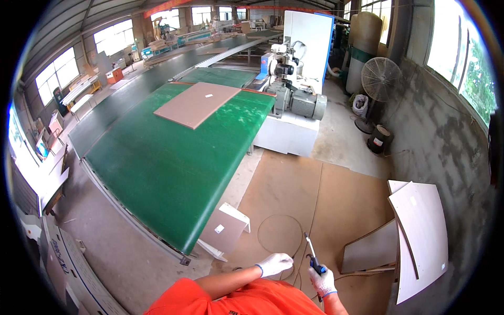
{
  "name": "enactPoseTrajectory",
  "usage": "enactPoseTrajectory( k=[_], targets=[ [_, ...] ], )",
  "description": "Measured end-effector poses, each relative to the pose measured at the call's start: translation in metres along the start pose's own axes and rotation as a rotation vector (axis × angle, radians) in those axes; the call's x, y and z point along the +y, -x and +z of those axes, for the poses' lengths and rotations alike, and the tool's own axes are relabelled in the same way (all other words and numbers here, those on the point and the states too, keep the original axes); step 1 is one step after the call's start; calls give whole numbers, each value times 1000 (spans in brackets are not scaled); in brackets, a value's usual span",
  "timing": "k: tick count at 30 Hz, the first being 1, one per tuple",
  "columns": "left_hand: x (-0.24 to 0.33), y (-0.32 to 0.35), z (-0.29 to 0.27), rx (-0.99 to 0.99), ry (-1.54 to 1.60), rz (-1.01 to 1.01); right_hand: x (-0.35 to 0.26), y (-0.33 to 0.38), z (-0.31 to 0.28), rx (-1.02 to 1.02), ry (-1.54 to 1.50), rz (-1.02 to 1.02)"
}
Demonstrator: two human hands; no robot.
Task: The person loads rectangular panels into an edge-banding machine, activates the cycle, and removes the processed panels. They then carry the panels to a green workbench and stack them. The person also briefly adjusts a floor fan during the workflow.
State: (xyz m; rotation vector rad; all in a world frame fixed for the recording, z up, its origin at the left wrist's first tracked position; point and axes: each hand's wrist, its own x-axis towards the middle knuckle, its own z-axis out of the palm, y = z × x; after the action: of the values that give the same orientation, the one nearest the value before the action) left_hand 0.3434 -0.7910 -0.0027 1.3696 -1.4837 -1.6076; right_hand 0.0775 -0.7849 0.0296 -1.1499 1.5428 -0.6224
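Observation:
My right hand [322,281], in a white glove, is closed round the blue-and-black handle of an air blow gun [314,261]. Its thin silver nozzle points up and away from me. A thin hose [258,236] lies in a loop on the brown floor sheeting just beyond my hands. Left of the gun is my left hand [276,264], also gloved, with its fingers drawn together; whether anything is inside them is hidden. Farther off, a flat pinkish-brown panel [197,104] with a small white label rests on the green conveyor belt [173,157].
Beside the belt stands a machine with a grey motor [307,105]. Pale panels [420,231] lean at the right, near the wall. Another labelled panel [223,227] stands low by the belt's near corner. A fan [380,79] and a black bucket [378,139] are farther right.

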Motion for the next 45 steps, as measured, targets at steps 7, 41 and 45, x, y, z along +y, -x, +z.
enactPoseTrajectory(
  k=[7, 41, 45],
  targets=[
    [30, -53, 11, -248, -191, -5, 0, 1, -14, 123, -49, 68],
    [9, -145, 294, -1290, -111, -686, 238, 421, 181, 2769, -1463, 491],
    [31, -70, 327, -1294, -450, -538, 189, 392, 193, 2489, -1421, 641]
  ],
)
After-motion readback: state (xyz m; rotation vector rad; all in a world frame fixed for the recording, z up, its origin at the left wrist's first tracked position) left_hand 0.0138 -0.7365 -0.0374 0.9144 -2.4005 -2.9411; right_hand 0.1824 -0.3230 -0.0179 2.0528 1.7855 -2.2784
